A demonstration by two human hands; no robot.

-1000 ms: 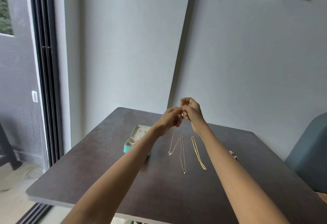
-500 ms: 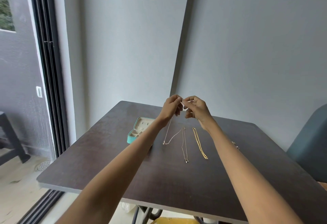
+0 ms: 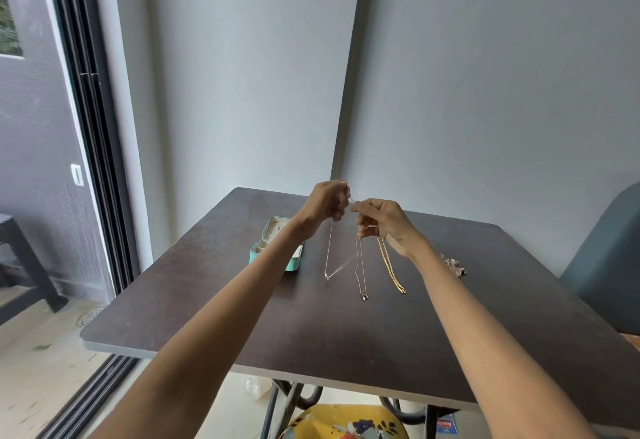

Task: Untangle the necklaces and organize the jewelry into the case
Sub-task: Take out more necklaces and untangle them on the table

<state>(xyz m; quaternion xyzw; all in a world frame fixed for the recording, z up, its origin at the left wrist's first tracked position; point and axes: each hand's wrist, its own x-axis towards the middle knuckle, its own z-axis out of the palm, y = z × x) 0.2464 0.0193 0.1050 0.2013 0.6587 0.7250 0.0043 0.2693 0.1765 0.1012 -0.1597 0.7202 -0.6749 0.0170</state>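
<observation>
Above the dark brown wooden counter (image 3: 207, 317), the left hand (image 3: 325, 203) and right hand (image 3: 381, 220) each pinch an end of a thin silvery chain necklace (image 3: 328, 258). A second thin necklace (image 3: 361, 272) and a flat gold chain (image 3: 389, 265) lie beside it, right of the open teal jewelry case (image 3: 273, 251).

The square dark brown wooden table (image 3: 311, 331) has a matt, faintly grained top. On it lie a flat yellow-gold metal chain (image 3: 390, 270) with a bright sheen and a thin pale silvery metal chain (image 3: 361, 270), fine and glinting. The small teal jewelry case (image 3: 277, 253) looks smooth outside, with a soft cream cloth-like lining. The grey walls (image 3: 485, 92) are matt.
</observation>
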